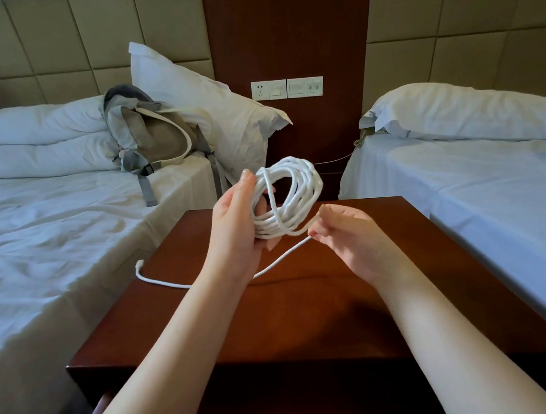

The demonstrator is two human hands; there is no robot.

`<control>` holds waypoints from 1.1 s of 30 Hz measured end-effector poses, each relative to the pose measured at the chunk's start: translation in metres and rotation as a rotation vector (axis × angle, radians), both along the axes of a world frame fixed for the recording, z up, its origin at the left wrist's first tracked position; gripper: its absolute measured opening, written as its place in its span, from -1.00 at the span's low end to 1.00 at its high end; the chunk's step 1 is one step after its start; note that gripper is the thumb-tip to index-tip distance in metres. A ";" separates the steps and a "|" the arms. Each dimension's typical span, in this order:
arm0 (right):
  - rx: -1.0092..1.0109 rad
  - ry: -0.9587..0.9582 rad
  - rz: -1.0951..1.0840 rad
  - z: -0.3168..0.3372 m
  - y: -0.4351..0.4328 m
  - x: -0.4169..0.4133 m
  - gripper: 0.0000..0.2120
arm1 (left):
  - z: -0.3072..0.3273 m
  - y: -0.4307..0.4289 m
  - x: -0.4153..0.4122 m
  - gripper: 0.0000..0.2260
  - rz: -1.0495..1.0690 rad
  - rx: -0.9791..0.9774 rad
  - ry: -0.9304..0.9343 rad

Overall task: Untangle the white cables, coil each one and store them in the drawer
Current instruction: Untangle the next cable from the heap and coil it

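A white cable (296, 185) is wound into a coil of several loops, held up above the brown wooden nightstand (304, 301). My left hand (234, 222) grips the coil's left side, thumb on the outside and fingers through the loops. My right hand (348, 234) pinches the loose strand just right of the coil. From that pinch the cable's tail (173, 283) runs down leftward across the nightstand top, and its plug end (139, 265) hangs past the left edge. The drawer (95, 413) shows slightly pulled out at the bottom left.
Two beds with white sheets flank the nightstand. On the left bed lie a grey and tan backpack (153, 137) and a pillow (206, 108). A wall socket panel (287, 88) sits on the dark wood panel behind. A thin cord (336, 160) runs toward the right bed.
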State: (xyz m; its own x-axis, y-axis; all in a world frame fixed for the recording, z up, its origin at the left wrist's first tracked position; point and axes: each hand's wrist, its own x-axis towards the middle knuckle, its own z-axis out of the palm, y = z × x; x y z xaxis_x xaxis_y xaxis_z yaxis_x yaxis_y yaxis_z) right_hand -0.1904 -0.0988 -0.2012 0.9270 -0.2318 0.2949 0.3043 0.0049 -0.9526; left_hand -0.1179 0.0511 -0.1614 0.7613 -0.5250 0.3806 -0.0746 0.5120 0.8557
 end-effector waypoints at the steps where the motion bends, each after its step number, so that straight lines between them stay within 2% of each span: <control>1: 0.032 -0.019 0.035 0.001 -0.002 -0.001 -0.55 | 0.000 0.001 -0.002 -0.71 -0.046 0.035 -0.032; 3: 0.062 -0.042 0.050 0.002 -0.007 -0.003 -0.52 | 0.001 0.003 -0.003 -0.67 -0.126 0.095 -0.090; 6: 0.005 -0.013 -0.014 0.005 -0.010 -0.006 -0.66 | 0.001 0.008 -0.004 -0.56 -0.126 0.297 -0.282; 9: -0.030 0.019 -0.046 0.004 -0.004 -0.006 -0.73 | 0.000 0.011 -0.006 -0.70 -0.072 0.579 -0.557; 11: -0.045 0.018 -0.086 0.003 -0.002 -0.003 -0.71 | -0.001 0.010 -0.003 -0.75 -0.034 0.690 -0.648; 18: -0.196 0.021 -0.273 -0.001 0.010 0.001 -0.65 | -0.013 0.003 0.005 -0.77 0.128 0.831 -0.865; 22: -0.186 0.058 -0.354 0.003 0.012 -0.001 -0.63 | -0.027 -0.006 0.011 -0.77 0.316 0.851 -0.830; 26: -0.108 -0.023 -0.240 0.006 0.013 -0.005 -0.64 | -0.035 0.000 0.029 -0.73 0.567 0.848 -0.637; 31: -0.348 -0.045 -0.090 0.001 0.028 -0.003 -0.65 | -0.038 0.005 0.040 -0.66 0.589 0.764 -0.401; 33: -0.452 -0.051 -0.062 -0.003 0.034 -0.003 -0.67 | -0.039 0.004 0.038 -0.65 0.620 0.705 -0.370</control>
State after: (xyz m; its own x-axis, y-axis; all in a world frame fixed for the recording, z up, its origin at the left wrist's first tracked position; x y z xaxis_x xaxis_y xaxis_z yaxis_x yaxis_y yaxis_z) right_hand -0.1935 -0.0650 -0.2045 0.8970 -0.1235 0.4244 0.3378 -0.4275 -0.8385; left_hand -0.0799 0.0550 -0.2002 0.8733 -0.2731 0.4034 -0.4781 -0.3211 0.8175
